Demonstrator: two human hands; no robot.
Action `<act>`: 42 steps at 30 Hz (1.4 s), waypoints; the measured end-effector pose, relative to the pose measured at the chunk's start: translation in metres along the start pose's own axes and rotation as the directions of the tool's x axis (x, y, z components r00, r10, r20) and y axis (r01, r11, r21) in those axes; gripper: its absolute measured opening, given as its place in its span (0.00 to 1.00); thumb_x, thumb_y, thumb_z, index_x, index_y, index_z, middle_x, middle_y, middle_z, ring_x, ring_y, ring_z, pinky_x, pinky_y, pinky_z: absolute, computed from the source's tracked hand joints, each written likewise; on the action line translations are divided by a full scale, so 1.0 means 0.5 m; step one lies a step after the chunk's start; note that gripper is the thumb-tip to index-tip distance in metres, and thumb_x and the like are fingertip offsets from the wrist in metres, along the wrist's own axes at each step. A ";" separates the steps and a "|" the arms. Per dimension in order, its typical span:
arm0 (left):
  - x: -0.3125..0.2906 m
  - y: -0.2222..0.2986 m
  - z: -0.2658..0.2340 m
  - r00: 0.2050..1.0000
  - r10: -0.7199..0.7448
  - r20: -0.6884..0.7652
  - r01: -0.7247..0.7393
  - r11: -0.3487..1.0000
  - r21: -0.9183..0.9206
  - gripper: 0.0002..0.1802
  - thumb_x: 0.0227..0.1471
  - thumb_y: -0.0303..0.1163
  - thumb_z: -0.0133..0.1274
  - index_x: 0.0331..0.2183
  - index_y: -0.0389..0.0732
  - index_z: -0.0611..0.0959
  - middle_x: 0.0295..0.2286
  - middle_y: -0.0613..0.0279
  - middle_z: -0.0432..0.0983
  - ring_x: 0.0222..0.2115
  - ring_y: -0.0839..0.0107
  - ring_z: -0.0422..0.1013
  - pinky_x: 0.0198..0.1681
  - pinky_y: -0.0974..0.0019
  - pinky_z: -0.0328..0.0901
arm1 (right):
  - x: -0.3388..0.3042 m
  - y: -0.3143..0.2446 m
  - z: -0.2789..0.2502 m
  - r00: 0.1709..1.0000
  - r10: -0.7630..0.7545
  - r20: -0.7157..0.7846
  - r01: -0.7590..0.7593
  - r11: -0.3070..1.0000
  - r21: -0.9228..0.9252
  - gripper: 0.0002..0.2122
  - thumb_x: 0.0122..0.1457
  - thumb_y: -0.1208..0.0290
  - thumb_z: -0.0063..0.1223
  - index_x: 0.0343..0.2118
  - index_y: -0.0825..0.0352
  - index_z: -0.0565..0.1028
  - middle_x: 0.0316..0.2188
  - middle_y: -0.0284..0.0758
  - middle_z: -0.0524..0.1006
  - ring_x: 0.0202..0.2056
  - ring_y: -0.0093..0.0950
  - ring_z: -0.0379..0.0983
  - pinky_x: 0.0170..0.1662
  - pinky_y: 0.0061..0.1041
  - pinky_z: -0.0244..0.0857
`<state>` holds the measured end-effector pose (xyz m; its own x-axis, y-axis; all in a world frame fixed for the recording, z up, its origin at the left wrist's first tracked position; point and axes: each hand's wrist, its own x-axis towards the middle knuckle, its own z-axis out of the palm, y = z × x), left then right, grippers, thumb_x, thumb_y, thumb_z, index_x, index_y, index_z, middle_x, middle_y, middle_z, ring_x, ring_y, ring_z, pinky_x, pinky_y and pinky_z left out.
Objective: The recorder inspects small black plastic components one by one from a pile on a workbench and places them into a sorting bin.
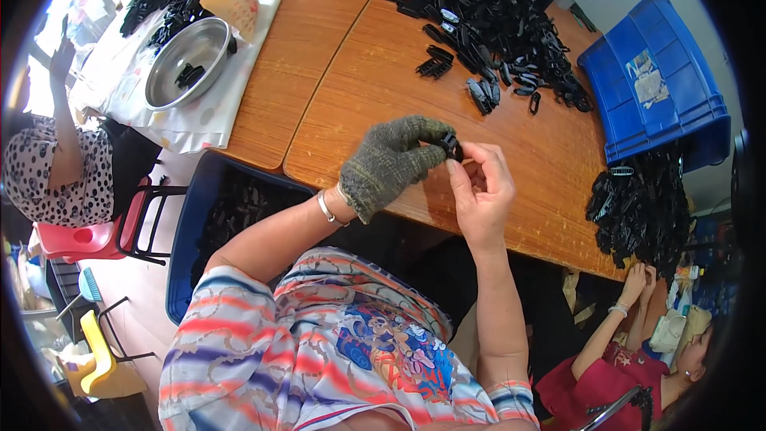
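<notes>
In a grey-green knitted glove, my left hand [395, 160] pinches a small black plastic piece [452, 146] between thumb and fingers, above the table's near side. It looks like a hair clip, though the fingers cover much of it. My bare right hand [487, 191] grips the same piece from the right, its thumb and forefinger closed at the edge. Beyond my hands, several loose black and grey pieces [483, 94] lie on the wooden table [351, 104], in front of a large heap of black pieces [487, 0].
A tipped blue crate [662, 72] stands at the right, above another black heap [642, 207]. A steel bowl [163, 80] sits on a cloth-covered table at the left. A blue bin [187, 247] is beside my left elbow. Two other people sit at left and lower right.
</notes>
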<state>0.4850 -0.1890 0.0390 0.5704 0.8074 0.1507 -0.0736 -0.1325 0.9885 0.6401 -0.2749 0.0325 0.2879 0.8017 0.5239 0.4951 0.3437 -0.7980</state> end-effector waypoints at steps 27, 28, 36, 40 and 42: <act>-0.070 -0.004 0.042 0.987 0.155 0.032 -0.157 0.985 0.071 0.19 0.57 0.26 0.59 0.51 0.35 0.81 0.39 0.62 0.83 0.39 0.78 0.74 0.44 0.70 0.71 | -0.069 0.003 -0.005 0.980 -0.154 -0.128 0.133 0.978 -0.160 0.14 0.49 0.86 0.65 0.40 0.68 0.79 0.30 0.36 0.73 0.25 0.27 0.74 0.27 0.24 0.67; -0.076 -0.001 0.048 0.995 0.094 0.040 -0.095 0.995 0.025 0.19 0.57 0.25 0.58 0.51 0.34 0.80 0.39 0.62 0.82 0.39 0.78 0.74 0.44 0.71 0.71 | -0.074 0.006 -0.003 0.973 -0.180 -0.146 0.152 0.971 -0.185 0.14 0.48 0.86 0.65 0.40 0.67 0.79 0.30 0.37 0.73 0.25 0.28 0.74 0.27 0.25 0.68; -0.076 0.004 0.052 0.995 0.101 -0.017 -0.099 0.989 0.107 0.11 0.60 0.25 0.52 0.45 0.36 0.82 0.36 0.57 0.80 0.36 0.70 0.75 0.42 0.66 0.71 | -0.069 -0.008 0.011 0.994 -0.007 -0.113 -0.003 0.995 -0.095 0.22 0.48 0.79 0.66 0.48 0.68 0.73 0.30 0.38 0.73 0.23 0.31 0.74 0.27 0.29 0.68; -0.100 0.012 0.043 0.985 0.170 0.035 -0.173 0.977 0.125 0.08 0.63 0.26 0.48 0.40 0.35 0.81 0.33 0.63 0.77 0.35 0.75 0.71 0.41 0.68 0.68 | -0.094 -0.036 0.018 0.997 -0.008 0.076 0.016 0.995 -0.100 0.19 0.53 0.73 0.63 0.48 0.69 0.72 0.29 0.41 0.74 0.26 0.36 0.74 0.30 0.34 0.68; -0.112 0.032 0.024 0.991 0.130 0.020 -0.132 0.984 0.121 0.08 0.64 0.29 0.48 0.37 0.36 0.80 0.30 0.64 0.76 0.31 0.75 0.70 0.38 0.69 0.67 | -0.091 -0.052 0.042 0.996 -0.074 0.044 0.076 0.996 -0.041 0.19 0.53 0.74 0.64 0.47 0.69 0.72 0.26 0.40 0.73 0.25 0.35 0.74 0.30 0.32 0.68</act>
<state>0.4619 -0.2432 0.0463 0.5719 0.7718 0.2779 -0.0484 -0.3064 0.9507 0.5968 -0.3099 0.0230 0.2142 0.7945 0.5683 0.5487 0.3835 -0.7429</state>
